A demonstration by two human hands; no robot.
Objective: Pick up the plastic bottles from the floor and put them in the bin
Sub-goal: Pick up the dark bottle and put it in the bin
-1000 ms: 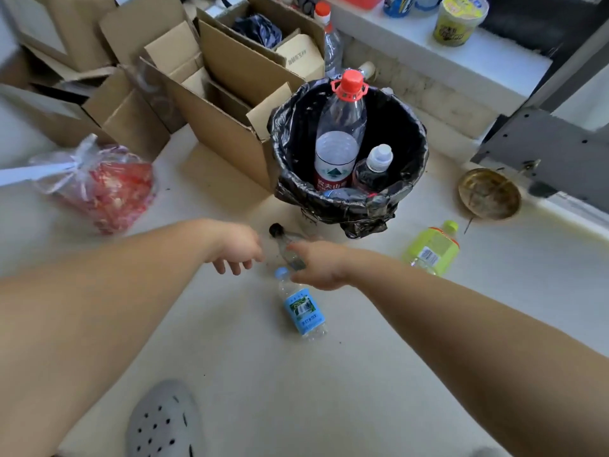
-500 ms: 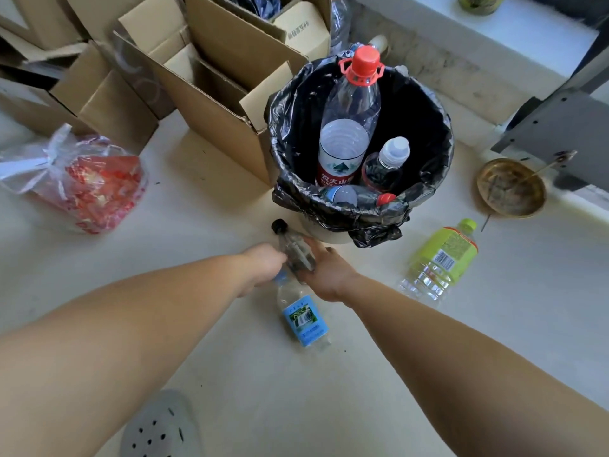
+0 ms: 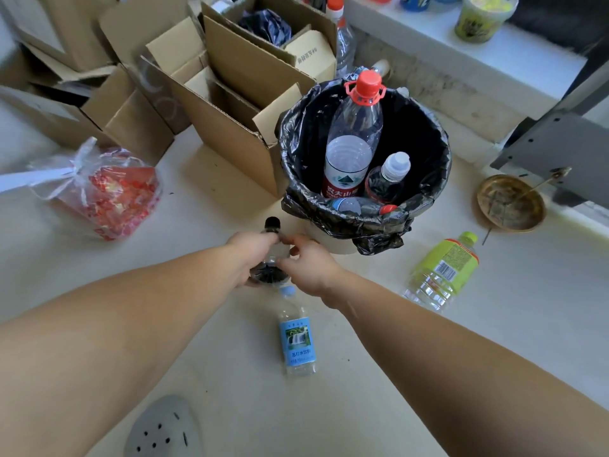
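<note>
A small clear bottle with a black cap [image 3: 272,225] is lifted just off the floor in front of the bin, its base turned toward me. My left hand [image 3: 252,257] wraps around its body, and the fingers of my right hand [image 3: 309,265] pinch its upper part from the right. A blue-labelled bottle [image 3: 297,338] lies on the floor just below my hands. To the right lies a green-labelled bottle [image 3: 441,270]. The bin [image 3: 296,150], lined with a black bag, holds a tall red-capped bottle [image 3: 354,140], a white-capped bottle [image 3: 389,179] and one lying flat.
Open cardboard boxes [image 3: 230,127] crowd the bin's left and back. A red-filled plastic bag [image 3: 108,196] sits on the floor at left. A brass dish [image 3: 509,202] and a grey metal bracket [image 3: 560,150] are at right. My grey shoe [image 3: 164,430] is at the bottom.
My right hand took the black-capped bottle from the floor, my left hand came over and closed around it, and the bottle now points away with its base toward me.
</note>
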